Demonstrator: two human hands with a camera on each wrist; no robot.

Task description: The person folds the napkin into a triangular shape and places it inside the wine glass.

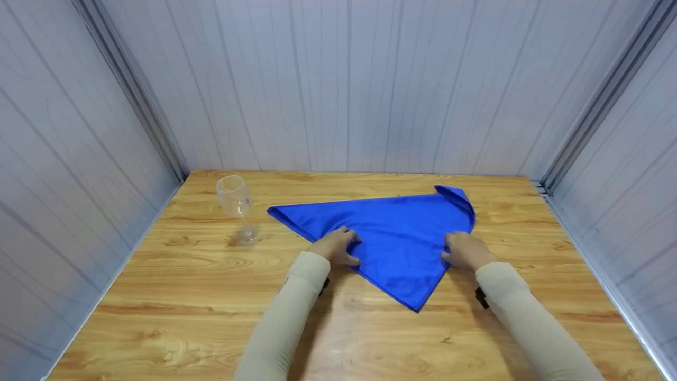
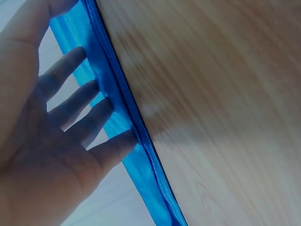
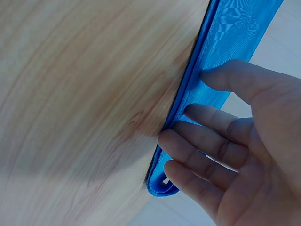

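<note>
A blue cloth (image 1: 394, 227), folded over, lies on the wooden table with one corner pointing towards the person and its upper right corner curled up. On its left slanting edge rests my left hand (image 1: 337, 246); in the left wrist view the fingers (image 2: 101, 113) are spread and their tips touch the cloth (image 2: 148, 188). My right hand (image 1: 465, 250) lies at the opposite edge, and the right wrist view has its fingers (image 3: 202, 155) loosely bent, with the tips against or close to the cloth (image 3: 225, 42). Neither hand grips the fabric.
A clear stemmed glass (image 1: 234, 198) stands upright left of the cloth, near the back of the table (image 1: 174, 296). Pale panelled walls (image 1: 328, 84) enclose the back and both sides.
</note>
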